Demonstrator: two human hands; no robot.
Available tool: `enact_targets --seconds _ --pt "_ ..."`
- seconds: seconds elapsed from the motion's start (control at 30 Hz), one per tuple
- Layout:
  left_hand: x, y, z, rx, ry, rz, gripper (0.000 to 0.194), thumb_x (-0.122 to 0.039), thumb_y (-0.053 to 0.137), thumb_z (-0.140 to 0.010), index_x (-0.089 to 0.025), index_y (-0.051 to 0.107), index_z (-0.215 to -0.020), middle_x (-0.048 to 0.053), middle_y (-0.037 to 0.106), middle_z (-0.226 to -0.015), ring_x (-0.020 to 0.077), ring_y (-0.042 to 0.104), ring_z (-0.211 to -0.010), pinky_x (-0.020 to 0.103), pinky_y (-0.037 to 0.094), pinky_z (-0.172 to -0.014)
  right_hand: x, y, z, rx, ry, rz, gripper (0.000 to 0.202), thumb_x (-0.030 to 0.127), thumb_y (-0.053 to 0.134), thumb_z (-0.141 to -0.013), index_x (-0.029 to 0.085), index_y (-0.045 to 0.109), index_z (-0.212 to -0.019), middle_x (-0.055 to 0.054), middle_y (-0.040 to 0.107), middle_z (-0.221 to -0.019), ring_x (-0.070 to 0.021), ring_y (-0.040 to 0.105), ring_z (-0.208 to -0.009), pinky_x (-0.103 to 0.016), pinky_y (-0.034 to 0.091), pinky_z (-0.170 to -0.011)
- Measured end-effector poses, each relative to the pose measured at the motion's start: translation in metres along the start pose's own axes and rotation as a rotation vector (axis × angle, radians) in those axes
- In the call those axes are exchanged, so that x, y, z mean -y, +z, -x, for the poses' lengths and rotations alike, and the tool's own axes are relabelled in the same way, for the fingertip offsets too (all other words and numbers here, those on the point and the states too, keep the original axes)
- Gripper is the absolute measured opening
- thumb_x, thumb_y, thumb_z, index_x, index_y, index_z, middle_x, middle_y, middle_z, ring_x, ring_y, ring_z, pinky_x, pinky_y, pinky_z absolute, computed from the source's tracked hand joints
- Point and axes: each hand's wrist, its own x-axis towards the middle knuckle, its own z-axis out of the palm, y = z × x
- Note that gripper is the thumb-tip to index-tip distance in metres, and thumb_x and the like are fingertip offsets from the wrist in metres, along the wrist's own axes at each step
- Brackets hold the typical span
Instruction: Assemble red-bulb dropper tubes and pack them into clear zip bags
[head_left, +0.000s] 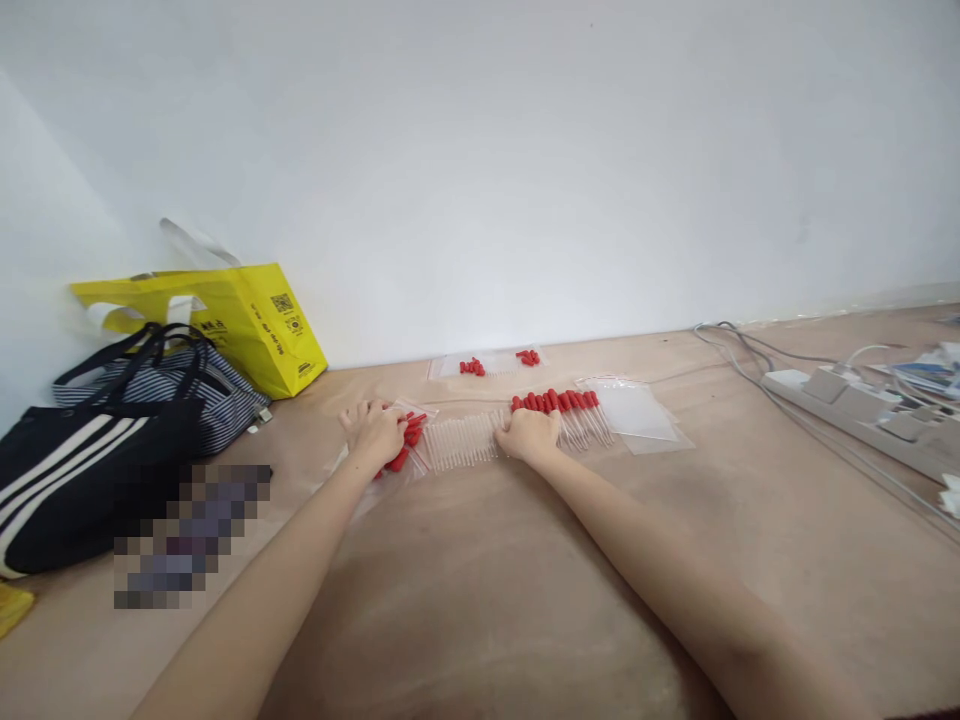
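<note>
We judge step: fitting red caps (399,462) onto sticks (461,442), row between hands. Left hand (377,432) over loose caps, right hand (529,436) by capped sticks (577,412); can't tell either grip. Next likely needs single cap picked.

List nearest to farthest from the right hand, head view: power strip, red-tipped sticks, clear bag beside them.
1. Red-tipped sticks, beside the right hand.
2. Clear bag, just right of the sticks.
3. Power strip, toward the right edge.

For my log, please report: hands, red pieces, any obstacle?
Left hand at piled red pieces. Right hand at clear sticks, beside red-topped sticks; grip unclear. Yellow bag left, power strip right, both apart from hands.
</note>
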Motion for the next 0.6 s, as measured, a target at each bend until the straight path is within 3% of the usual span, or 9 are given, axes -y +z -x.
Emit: enact_targets --seconds 0.17,0.33,0.43,0.6 --pt "0.000 0.003 -0.002 -0.013 0.003 -0.004 0.014 -0.025 0.050 -0.075 -0.020 0.062 -0.074 0.010 0.059 -0.096 0.0307 0.043 -0.097 0.051 0.026 -0.081 0.001 0.002 0.001 -0.013 -0.009 -0.008 0.027 0.031 0.045 -0.073 0.012 0.064 -0.073 -0.013 0.065 -0.076 -0.0224 0.059 -0.073 -0.040 0.024 -0.082" --pt "-0.010 -0.011 0.009 -0.087 0.041 0.002 0.017 -0.023 0.041 -0.081 -0.018 0.058 -0.080 0.010 0.059 -0.096 0.0282 0.044 -0.100 0.055 0.015 -0.089 -0.002 -0.004 0.008 -0.037 -0.045 -0.035 0.028 0.030 0.042 -0.076 0.013 0.065 -0.072 -0.012 0.065 -0.076 -0.0223 0.058 -0.077 -0.036 0.029 -0.078" --pt "-0.025 -0.019 0.036 -0.120 0.112 0.051 0.016 -0.025 0.039 -0.083 -0.021 0.055 -0.084 0.005 0.060 -0.095 0.0237 0.046 -0.098 0.051 0.013 -0.092 -0.019 -0.009 0.019 -0.072 -0.201 -0.102 0.027 0.032 0.043 -0.077 0.016 0.064 -0.073 -0.008 0.065 -0.078 -0.0197 0.056 -0.079 -0.030 0.033 -0.072" --pt "-0.049 -0.020 0.094 -0.056 0.394 0.323 0.013 -0.024 0.042 -0.082 -0.021 0.054 -0.077 0.000 0.063 -0.081 0.0200 0.052 -0.086 0.047 0.015 -0.092 -0.064 -0.011 0.044 -0.067 -0.544 -0.193 0.017 0.029 0.052 -0.076 0.018 0.061 -0.068 -0.003 0.062 -0.068 -0.0154 0.053 -0.071 -0.026 0.034 -0.066"
